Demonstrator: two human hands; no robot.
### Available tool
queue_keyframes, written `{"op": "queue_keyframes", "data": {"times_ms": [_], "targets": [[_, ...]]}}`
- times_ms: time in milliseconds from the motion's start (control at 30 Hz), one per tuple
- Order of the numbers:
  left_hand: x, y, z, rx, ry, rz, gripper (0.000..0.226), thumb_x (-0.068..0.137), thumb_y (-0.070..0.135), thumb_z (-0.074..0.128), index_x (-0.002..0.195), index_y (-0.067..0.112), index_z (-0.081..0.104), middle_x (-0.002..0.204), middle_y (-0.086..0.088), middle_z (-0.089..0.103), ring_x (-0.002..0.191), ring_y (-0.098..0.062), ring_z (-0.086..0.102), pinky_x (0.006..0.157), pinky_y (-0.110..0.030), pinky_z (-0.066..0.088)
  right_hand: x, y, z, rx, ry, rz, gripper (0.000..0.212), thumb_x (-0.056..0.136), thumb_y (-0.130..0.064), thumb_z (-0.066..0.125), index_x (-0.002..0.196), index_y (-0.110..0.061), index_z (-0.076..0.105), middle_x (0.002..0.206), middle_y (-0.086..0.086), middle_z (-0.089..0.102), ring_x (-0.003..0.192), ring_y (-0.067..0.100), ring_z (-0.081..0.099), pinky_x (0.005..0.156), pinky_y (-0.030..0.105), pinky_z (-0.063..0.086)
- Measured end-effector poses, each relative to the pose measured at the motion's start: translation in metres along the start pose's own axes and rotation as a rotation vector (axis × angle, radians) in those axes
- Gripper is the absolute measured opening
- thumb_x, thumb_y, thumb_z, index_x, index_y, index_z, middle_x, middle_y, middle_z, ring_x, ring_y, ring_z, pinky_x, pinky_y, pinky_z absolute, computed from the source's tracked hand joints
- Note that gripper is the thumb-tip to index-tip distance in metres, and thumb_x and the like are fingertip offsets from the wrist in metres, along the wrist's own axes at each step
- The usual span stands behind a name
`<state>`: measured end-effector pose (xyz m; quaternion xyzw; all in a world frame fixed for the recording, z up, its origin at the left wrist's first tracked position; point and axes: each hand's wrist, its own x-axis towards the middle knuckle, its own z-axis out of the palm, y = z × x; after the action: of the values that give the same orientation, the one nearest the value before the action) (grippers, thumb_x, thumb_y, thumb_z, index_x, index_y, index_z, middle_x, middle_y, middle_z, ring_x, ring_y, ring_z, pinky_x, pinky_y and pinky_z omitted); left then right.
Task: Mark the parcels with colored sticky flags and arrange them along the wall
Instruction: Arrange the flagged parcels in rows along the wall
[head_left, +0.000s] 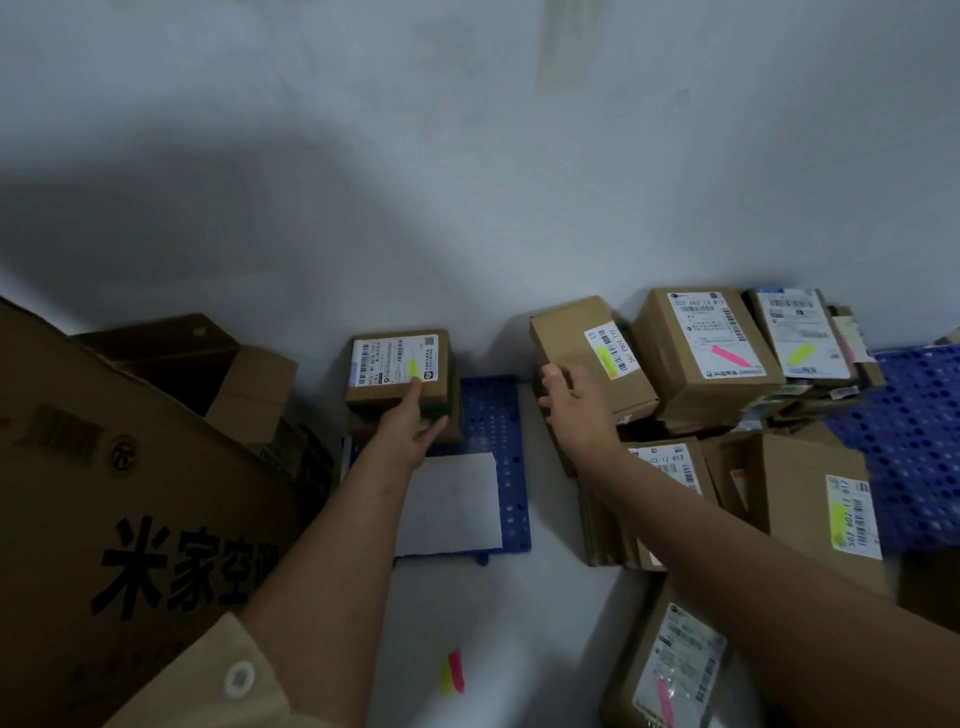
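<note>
We reach out with both arms toward the wall. Our left hand rests on a small box that sits against the wall on top of other boxes. One finger points out and presses the yellow flag on its label. The other fingers are loose, not holding anything.

Our right hand is at the near left corner of a tilted box. The fingers curl onto its edge, but we cannot tell if they grip it. This box has a yellow flag too. It leans on the pile to the right, and its long side slants away from the wall.

The right hand is the nearer one to this box. We think the next move is to turn it straight and push it back to the wall. There is a gap between the two boxes, over the blue tray.

Spare flags, pink and yellow, lie on the floor close to us.
</note>
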<state>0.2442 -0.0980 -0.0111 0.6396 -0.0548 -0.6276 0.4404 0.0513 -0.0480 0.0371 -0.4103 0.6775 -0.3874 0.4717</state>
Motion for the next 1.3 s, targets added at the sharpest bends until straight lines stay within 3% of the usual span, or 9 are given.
{"op": "queue_keyframes", "data": {"times_ms": [100,267,367,500,633,833,933,1133,1300], "targets": [[-0.012,-0.016,-0.003,0.065,-0.013,-0.022,0.059,0.093,0.037,0.065,0.144,0.020,0.042,0.135,-0.008,0.055,0.117,-0.028,0.059,0.082,-0.038,0.059,-0.001,0.002,-0.014,-0.047,0.048,-0.045,0.026,0.105,-0.035,0.037,0.119,-0.020,0.053,0.108,0.003,0.058,0.103,0.020,0.058,0.096,0.046,0.050],[-0.045,-0.051,0.028,0.257,-0.040,0.022,0.046,0.100,0.028,0.056,0.141,0.013,0.044,0.111,-0.006,0.057,0.108,-0.023,0.062,0.095,-0.038,0.055,-0.006,0.010,-0.050,-0.111,0.159,-0.096,0.034,0.104,-0.029,0.041,0.132,-0.012,0.051,0.123,0.004,0.053,0.098,0.009,0.051,0.085,0.024,0.047],[-0.062,-0.068,0.059,0.439,-0.130,0.019,0.039,0.100,0.037,0.055,0.131,0.015,0.051,0.111,0.000,0.058,0.116,-0.023,0.059,0.103,-0.040,0.049,-0.008,0.018,-0.070,-0.126,0.210,-0.088,0.031,0.104,-0.031,0.042,0.129,-0.015,0.052,0.128,0.005,0.050,0.101,0.012,0.055,0.091,0.032,0.050],[-0.079,-0.085,0.095,0.598,-0.227,-0.044,0.054,0.089,0.059,0.059,0.120,0.015,0.053,0.109,0.000,0.058,0.108,-0.022,0.059,0.100,-0.041,0.050,-0.015,0.029,-0.093,-0.115,0.232,-0.080,0.029,0.103,-0.033,0.041,0.122,-0.017,0.056,0.123,0.005,0.053,0.099,0.009,0.056,0.083,0.025,0.049],[-0.084,-0.097,0.111,0.550,-0.252,-0.088,0.047,0.086,0.050,0.068,0.113,0.012,0.059,0.106,-0.006,0.061,0.103,-0.026,0.062,0.098,-0.041,0.053,-0.028,0.032,-0.111,-0.096,0.245,-0.030,0.031,0.103,-0.032,0.041,0.127,-0.017,0.054,0.125,0.002,0.049,0.110,0.015,0.051,0.100,0.037,0.045],[-0.075,-0.100,0.106,0.371,-0.259,-0.011,0.045,0.088,0.028,0.073,0.122,0.001,0.060,0.116,-0.016,0.068,0.103,-0.023,0.067,0.080,-0.027,0.057,-0.039,0.042,-0.133,-0.071,0.255,-0.008,0.029,0.103,-0.032,0.042,0.125,-0.018,0.054,0.121,0.005,0.055,0.106,0.017,0.055,0.091,0.034,0.045],[-0.083,-0.093,0.096,0.319,-0.266,-0.013,0.036,0.088,0.023,0.072,0.114,0.001,0.063,0.111,-0.016,0.069,0.100,-0.021,0.068,0.083,-0.026,0.057,-0.044,0.043,-0.135,-0.049,0.250,-0.001,0.028,0.103,-0.032,0.042,0.124,-0.018,0.055,0.121,0.005,0.056,0.105,0.016,0.055,0.086,0.030,0.044],[-0.110,-0.072,0.042,0.194,-0.289,0.055,0.029,0.089,0.029,0.071,0.111,0.011,0.064,0.110,-0.012,0.073,0.107,-0.022,0.067,0.089,-0.031,0.055,-0.059,0.040,-0.130,-0.038,0.133,-0.012,0.023,0.103,-0.028,0.044,0.121,-0.020,0.055,0.115,0.001,0.059,0.096,0.011,0.057,0.073,0.024,0.044],[-0.124,-0.075,-0.011,0.245,-0.298,0.033,0.038,0.088,0.040,0.069,0.119,0.017,0.063,0.110,-0.007,0.074,0.110,-0.022,0.066,0.085,-0.031,0.055,-0.073,0.048,-0.095,0.070,-0.052,0.161,0.025,0.103,-0.032,0.045,0.122,-0.021,0.055,0.109,0.003,0.063,0.101,0.020,0.061,0.091,0.037,0.053]]}}
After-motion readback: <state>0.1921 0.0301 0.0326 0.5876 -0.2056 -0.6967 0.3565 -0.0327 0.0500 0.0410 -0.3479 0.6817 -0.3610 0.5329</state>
